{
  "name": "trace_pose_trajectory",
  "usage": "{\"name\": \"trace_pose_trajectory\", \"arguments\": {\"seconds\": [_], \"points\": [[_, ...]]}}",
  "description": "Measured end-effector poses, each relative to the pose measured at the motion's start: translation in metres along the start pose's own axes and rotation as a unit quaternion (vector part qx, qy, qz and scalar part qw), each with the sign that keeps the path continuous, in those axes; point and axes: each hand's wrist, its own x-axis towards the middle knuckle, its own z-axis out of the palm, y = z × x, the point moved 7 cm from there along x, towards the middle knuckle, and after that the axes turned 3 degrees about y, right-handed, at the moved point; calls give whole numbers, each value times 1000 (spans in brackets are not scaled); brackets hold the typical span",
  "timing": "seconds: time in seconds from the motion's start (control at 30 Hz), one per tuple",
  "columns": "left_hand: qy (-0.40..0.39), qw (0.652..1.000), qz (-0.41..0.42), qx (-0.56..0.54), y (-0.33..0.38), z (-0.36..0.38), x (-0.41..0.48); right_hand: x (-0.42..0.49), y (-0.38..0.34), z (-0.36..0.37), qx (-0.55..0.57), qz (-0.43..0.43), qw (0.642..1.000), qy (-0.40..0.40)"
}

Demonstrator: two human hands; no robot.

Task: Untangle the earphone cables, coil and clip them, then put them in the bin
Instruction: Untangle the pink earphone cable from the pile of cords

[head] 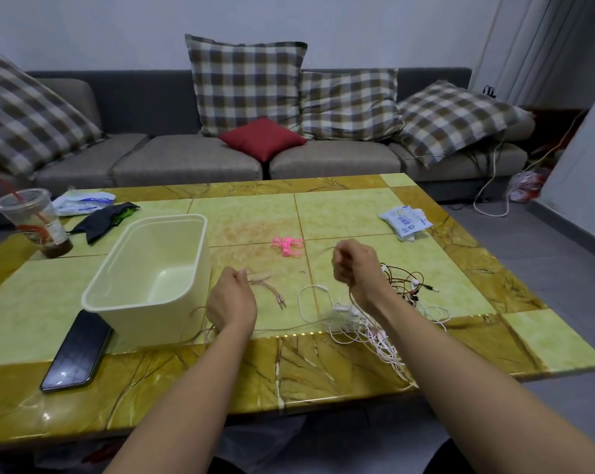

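My left hand [232, 297] pinches a thin pinkish-brown earphone cable [272, 292] just right of the cream bin [152, 268]; the cable's plug ends lie on the table beside it. My right hand [354, 268] is raised with its fingers curled round a thin strand of the same cable. A tangle of white and pale pink earphone cables [364, 333] lies under my right forearm at the table's front. A brown earphone tangle [405, 282] sits just right of that hand. Pink clips [287, 244] lie in a small heap in the middle of the table.
A black phone [77, 350] lies in front of the bin. A plastic drink cup [33, 220], a dark cloth [101, 217] and a white packet [84, 201] are at the far left. A tissue pack [405, 222] lies at the far right. A sofa with cushions stands behind the table.
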Motion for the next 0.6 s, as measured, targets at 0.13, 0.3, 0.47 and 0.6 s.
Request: {"name": "trace_pose_trajectory", "arguments": {"seconds": [0.13,0.3,0.47,0.6], "points": [[6,1000,-6,6,-10,-9,4,8,1,-47,-91,43,988,115],[-4,1000,13,-13,4,-7,2,2,40,-66,-421,102,901,28],[-37,995,62,63,4,1,3,15,33,-72,-488,36,867,92],[-61,975,127,172,2,10,2,17,29,-84,-523,9,843,129]]}}
